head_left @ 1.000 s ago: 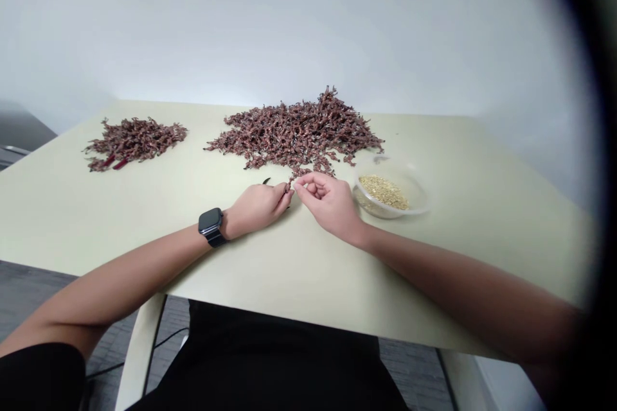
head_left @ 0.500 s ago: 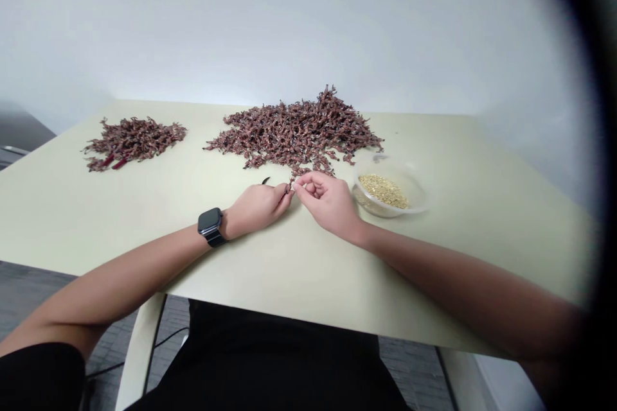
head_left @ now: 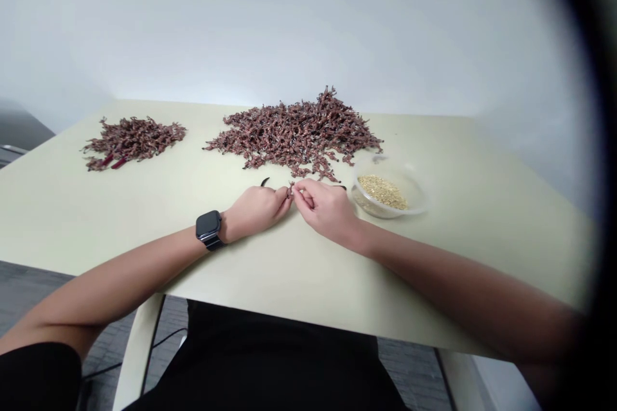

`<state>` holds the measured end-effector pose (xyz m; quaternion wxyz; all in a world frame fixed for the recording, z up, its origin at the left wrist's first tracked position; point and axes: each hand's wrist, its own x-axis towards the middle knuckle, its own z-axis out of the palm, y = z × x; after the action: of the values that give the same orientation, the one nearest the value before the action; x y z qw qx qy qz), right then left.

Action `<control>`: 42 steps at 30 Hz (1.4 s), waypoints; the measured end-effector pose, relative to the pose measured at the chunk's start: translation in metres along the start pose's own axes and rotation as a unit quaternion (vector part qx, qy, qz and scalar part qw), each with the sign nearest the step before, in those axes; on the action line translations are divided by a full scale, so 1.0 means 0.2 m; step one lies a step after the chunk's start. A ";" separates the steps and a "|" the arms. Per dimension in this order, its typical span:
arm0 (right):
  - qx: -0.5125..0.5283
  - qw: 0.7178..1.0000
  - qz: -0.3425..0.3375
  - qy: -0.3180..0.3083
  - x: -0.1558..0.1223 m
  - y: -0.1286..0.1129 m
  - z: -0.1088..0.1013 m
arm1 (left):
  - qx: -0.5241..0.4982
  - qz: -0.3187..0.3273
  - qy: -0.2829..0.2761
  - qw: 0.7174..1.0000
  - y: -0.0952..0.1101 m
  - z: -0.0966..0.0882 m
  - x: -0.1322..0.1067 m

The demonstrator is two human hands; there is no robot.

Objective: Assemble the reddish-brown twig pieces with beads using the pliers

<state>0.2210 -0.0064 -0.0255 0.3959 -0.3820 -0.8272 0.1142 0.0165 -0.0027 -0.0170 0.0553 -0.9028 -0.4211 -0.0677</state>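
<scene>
Dried chili piece [head_left: 290, 191], small and dark, is held btw both hands at approx 12 o'clock from the chest, out from the table's near edge. L hand [head_left: 255, 207] is curled, thumb and index closed on it; R hand [head_left: 326, 209] comes in from 3 o'clock, fingertips pressed to the same spot, other fingers folded. Can't tell which hand bears the grip: piece too small.

Main chili heap [head_left: 295, 135] lies at 12 o'clock from the hands, its stray bits close to the fingers. Smaller heap [head_left: 132, 141] at 10 o'clock, well apart, w/ a few longer red pods [head_left: 112, 162] at its near edge. Clear bowl [head_left: 405, 200] of pale golden seeds [head_left: 383, 192] sits at 2 o'clock, just beside R hand. Dark curved pod [head_left: 265, 182] lies just past L hand, another [head_left: 341, 187] past R hand.

Tip: for bits this small, pinch w/ the very fingertips, wrists low on the pale table [head_left: 120, 218], so nothing flicks away. Black smartwatch [head_left: 208, 229] on L wrist.
</scene>
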 end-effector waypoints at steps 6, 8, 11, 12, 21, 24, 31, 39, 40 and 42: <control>0.222 0.954 0.199 -0.003 0.04 -0.05 0.00 | 0.045 0.016 0.014 0.999 0.00 0.00 0.00; 0.306 0.914 0.264 -0.018 0.06 -0.06 0.00 | 0.054 0.017 0.019 0.998 0.00 0.00 0.00; 0.392 0.856 0.335 -0.043 0.07 -0.04 0.00 | 0.052 0.014 0.023 0.998 -0.01 0.01 0.00; 0.411 0.841 0.347 -0.051 0.07 -0.04 0.00 | 0.048 0.012 0.024 0.998 -0.01 0.02 0.00; 0.426 0.848 0.310 -0.063 0.07 0.06 0.03 | -0.004 -0.001 0.021 1.000 -0.02 0.01 0.00; 0.370 0.890 0.261 -0.049 0.06 0.07 0.02 | -0.017 -0.004 0.014 1.000 -0.01 0.01 0.01; 0.239 0.959 0.150 -0.019 0.06 0.04 -0.01 | -0.044 -0.010 0.003 0.999 -0.01 -0.01 0.01; 0.161 0.983 0.085 -0.018 0.05 0.08 -0.01 | -0.044 -0.010 0.005 0.999 -0.02 0.00 0.01; 0.152 0.985 0.076 -0.018 0.05 0.08 -0.01 | -0.044 -0.010 0.005 0.999 -0.02 0.00 0.01; 0.133 0.989 0.062 -0.020 0.05 0.08 -0.01 | -0.045 -0.009 0.005 0.999 -0.01 0.00 0.01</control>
<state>0.2274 0.0126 -0.0260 0.4185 -0.3742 -0.7872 0.2552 0.0150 0.0001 -0.0173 0.0167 -0.9002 -0.4253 -0.0916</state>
